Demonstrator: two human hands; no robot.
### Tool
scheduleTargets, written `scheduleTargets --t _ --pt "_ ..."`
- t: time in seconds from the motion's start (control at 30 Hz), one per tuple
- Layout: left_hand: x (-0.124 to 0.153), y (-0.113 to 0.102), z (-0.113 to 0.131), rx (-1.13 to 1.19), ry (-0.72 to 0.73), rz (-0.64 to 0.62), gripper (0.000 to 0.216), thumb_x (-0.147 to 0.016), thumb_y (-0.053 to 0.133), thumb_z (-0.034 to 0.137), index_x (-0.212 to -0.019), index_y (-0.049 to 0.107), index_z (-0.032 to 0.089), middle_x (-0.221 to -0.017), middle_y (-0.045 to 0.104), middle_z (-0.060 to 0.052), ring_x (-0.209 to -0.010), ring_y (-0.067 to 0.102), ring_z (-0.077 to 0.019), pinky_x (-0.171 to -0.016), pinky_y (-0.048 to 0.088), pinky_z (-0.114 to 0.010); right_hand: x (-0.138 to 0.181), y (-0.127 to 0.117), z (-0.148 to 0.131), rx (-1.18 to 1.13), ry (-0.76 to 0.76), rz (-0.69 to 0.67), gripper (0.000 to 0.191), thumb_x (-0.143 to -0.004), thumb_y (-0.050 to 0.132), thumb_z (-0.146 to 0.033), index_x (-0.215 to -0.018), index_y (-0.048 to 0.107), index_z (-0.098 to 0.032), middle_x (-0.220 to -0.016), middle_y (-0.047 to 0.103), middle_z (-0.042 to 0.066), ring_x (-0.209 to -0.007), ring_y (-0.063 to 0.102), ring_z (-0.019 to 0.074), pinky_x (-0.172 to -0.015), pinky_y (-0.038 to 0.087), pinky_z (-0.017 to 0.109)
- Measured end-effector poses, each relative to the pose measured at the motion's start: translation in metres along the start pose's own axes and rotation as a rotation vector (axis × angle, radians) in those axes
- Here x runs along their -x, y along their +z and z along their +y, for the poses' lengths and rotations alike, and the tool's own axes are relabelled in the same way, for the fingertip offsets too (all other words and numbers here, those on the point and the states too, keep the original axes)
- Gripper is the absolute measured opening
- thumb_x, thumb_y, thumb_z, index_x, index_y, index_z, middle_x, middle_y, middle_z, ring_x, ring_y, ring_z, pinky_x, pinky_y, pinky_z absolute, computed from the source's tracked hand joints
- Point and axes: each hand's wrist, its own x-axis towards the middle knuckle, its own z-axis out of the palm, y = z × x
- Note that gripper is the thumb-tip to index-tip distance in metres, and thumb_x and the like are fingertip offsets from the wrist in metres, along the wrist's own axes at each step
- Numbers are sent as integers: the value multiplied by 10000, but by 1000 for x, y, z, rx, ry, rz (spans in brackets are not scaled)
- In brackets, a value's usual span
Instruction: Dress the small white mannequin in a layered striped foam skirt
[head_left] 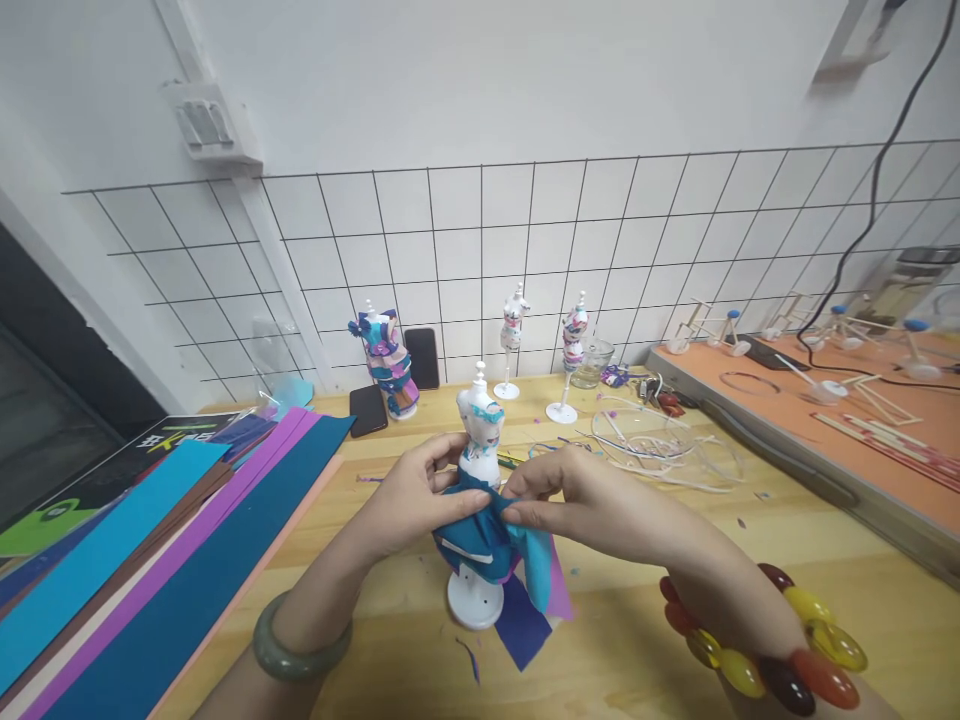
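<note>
I hold the skirt of deep teal sheet material [472, 545] around the lower part of a small white dress form on a round base [481, 468], which stands upright near the middle of the pale wooden table [622, 620]. My left hand [420, 490] presses its thumb flat on the front of the wrap, and I cannot tell what its fingers grip behind; my right hand [574, 497] pinches a gathered fold at the waist between thumb and fingertips. If I pull that fold too hard, I judge the form could tip on its narrow stem, or the thin material could tear. Should my left thumb ease off, the wrap would probably slacken and slide down. The loose turquoise flap [537, 570] hangs below my right hand and could get caught in the fold. Under it, a dark blue piece [523, 622] lies beside the base and might snag if the form turns. On the left, long flat strips in blue, brown and purple [225, 510] take up the table. At the far side stand a form in a layered purple and blue dress [390, 365], two dark phones [368, 411] and two slim white forms [513, 325]. To the right, a tangle of pale cords [652, 445] and an orange board [780, 415] limit how far my right elbow can swing.
</note>
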Motion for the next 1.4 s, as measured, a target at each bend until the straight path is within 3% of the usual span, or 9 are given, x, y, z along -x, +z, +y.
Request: scheduleTargets --t 0.6,1.4 --pt "-1 2 8 -194 105 -39 494 -718 661 191 -1193 523 185 -1234 555 -85 -1122 504 -255 -933 400 -361 -6 4 4 38 44 165 156 -796 562 -302 -736 615 -167 -653 587 -9 -573 497 108 -503 359 215" --pt "-1 2 7 -350 146 -41 499 -745 636 236 -1229 516 215 -1152 583 -75 -1039 532 -250 -892 433 -361 -9 8 9 1 69 206 195 -792 552 -304 -652 562 -169 -619 564 -11 -548 485 106 -465 325 217"
